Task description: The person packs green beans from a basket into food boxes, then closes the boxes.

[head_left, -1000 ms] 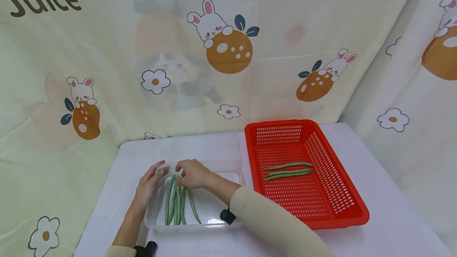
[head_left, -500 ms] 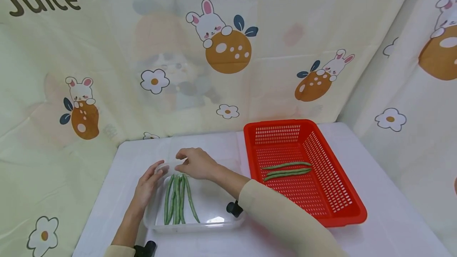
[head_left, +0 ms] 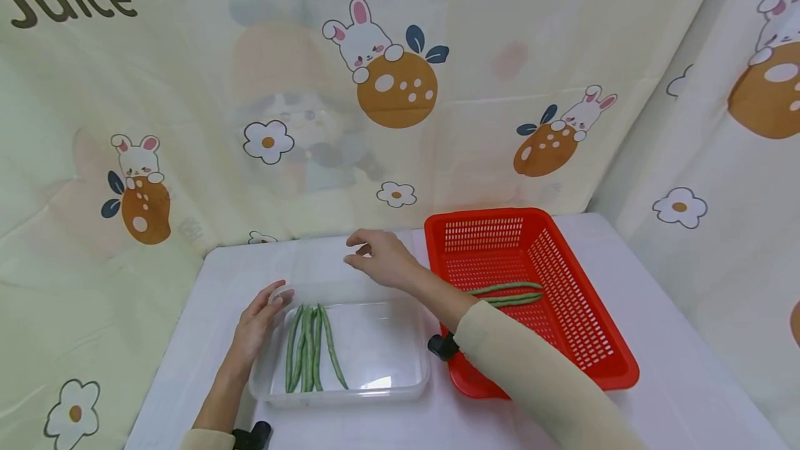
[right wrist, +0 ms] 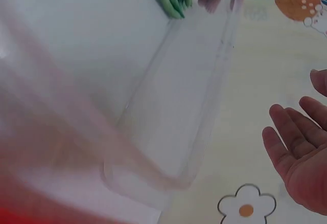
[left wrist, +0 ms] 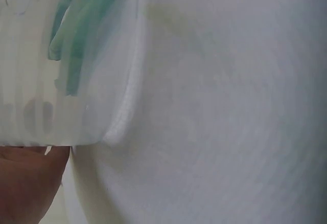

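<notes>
In the head view, several green beans (head_left: 309, 349) lie side by side, lengthwise, in the left part of a clear plastic box (head_left: 400, 394). My left hand (head_left: 255, 328) holds this box at its far left corner; in the left wrist view, fingertips (left wrist: 38, 115) show through the wall. My right hand (head_left: 384, 259) is in the air beyond the box's far rim, thumb and fingers apart and nothing between them. The right wrist view shows that hand (right wrist: 304, 155) with loosely bent fingers, away from the box wall.
A red perforated basket (head_left: 600, 311) stands to the right of the box, with a few green beans (head_left: 509, 288) lying crosswise in it. My right forearm reaches over its near left side. Behind the table (head_left: 681, 367) hangs a printed curtain (head_left: 475, 137).
My right hand has left the beans' far ends, rising and moving back and to the right. The rightmost bean's top now lies closer to the others. My left hand stays at the box corner.
</notes>
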`<move>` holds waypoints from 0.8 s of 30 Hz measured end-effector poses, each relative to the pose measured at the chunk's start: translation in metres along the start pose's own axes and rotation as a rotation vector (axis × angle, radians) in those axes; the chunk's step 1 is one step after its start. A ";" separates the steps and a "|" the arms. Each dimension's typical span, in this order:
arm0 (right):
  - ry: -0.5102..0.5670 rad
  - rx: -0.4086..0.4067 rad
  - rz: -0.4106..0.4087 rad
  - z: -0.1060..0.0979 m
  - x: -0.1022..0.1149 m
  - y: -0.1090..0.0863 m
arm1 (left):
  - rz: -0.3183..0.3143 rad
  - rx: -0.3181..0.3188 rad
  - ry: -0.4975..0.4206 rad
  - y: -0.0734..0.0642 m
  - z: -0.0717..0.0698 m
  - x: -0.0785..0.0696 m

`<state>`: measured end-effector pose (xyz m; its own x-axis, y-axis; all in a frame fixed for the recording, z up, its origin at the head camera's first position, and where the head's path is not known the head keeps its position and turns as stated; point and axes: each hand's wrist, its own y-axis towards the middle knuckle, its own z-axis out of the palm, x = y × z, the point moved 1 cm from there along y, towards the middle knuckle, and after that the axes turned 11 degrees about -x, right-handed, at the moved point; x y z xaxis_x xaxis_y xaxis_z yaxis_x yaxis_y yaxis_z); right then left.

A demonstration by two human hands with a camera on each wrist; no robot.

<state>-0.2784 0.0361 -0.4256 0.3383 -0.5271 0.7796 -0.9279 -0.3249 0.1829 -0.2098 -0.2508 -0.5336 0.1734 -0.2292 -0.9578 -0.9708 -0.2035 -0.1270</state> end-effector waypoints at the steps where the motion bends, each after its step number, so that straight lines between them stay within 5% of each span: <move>1: 0.001 -0.010 0.008 -0.004 -0.003 0.000 | 0.001 0.002 0.000 0.000 0.000 0.000; 24: -0.024 -0.197 0.129 -0.068 -0.072 -0.031 | 0.016 0.002 0.009 0.001 -0.001 0.002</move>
<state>-0.2844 0.1381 -0.4466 0.2159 -0.5733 0.7904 -0.9757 -0.0953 0.1974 -0.2107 -0.2522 -0.5355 0.1590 -0.2412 -0.9574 -0.9738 -0.1981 -0.1119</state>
